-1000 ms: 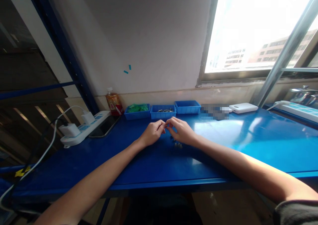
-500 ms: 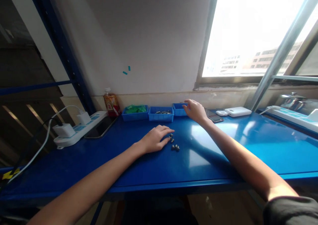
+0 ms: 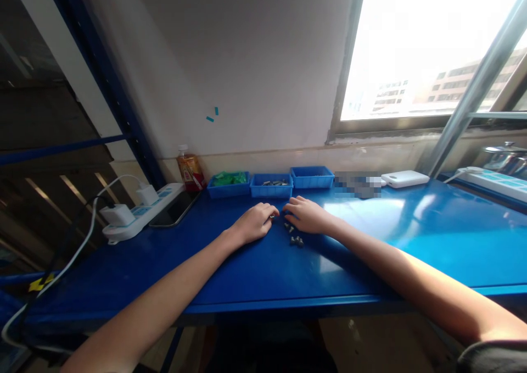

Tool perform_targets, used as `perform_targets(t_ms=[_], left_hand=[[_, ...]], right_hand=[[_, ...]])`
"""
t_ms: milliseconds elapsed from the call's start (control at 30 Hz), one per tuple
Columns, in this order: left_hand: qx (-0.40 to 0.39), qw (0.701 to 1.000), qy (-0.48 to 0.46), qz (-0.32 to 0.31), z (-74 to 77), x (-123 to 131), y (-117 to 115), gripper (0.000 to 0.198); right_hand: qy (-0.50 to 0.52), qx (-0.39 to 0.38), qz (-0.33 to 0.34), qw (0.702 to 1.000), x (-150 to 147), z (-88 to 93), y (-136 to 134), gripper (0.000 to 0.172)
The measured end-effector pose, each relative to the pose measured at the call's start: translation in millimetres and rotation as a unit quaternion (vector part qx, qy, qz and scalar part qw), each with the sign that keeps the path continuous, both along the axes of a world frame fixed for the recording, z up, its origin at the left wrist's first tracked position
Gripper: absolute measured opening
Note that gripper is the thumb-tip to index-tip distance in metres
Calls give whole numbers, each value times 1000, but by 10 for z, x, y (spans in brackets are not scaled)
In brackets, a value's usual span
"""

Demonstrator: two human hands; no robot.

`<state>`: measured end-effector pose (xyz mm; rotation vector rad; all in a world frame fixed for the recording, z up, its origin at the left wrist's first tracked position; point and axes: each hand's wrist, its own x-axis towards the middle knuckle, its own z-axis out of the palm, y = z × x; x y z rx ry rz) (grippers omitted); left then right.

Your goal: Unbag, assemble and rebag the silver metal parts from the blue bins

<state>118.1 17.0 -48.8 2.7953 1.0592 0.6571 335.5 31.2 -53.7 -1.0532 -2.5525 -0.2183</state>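
Observation:
Above the middle of the blue table, my left hand [image 3: 254, 222] is closed, with a small metal bolt [image 3: 272, 216] showing at its fingertips. Just to its right, my right hand [image 3: 307, 215] has its fingers curled toward the thumb; whatever they pinch, if anything, is too small to make out. The fingertips of both hands nearly meet. Under and in front of the right hand lie several short metal bolts [image 3: 297, 241] in a loose group on the tabletop.
Along the wall stand a blue bin with green bags [image 3: 228, 185], a blue bin of metal parts [image 3: 272, 186] and another blue bin [image 3: 312, 177]. A drink bottle [image 3: 191, 170], phone [image 3: 175, 208] and power strip [image 3: 142, 213] are left; a white device [image 3: 405, 179] is right.
My right hand has come back from the right-hand bin to beside my left hand. The left hand has lifted a bolt from near the group. The view has shifted slightly.

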Motion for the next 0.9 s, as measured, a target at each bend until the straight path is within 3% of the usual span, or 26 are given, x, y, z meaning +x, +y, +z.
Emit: perform_targets(t_ms=[267, 533, 733, 900], left_hand=[[-63, 990, -124, 11, -61, 55, 6, 29], [-136, 952, -273, 21, 5, 131, -33, 27], [-80, 975, -206, -2, 67, 111, -91, 23], [-33, 987, -159, -10, 76, 93, -121, 26]], right_hand=[[89, -59, 8, 994, -48, 31, -67, 25], [168, -4, 34, 985, -137, 54, -166, 13], [174, 6, 59, 983, -140, 49, -185, 7], [168, 9, 39, 985, -173, 63, -220, 11]])
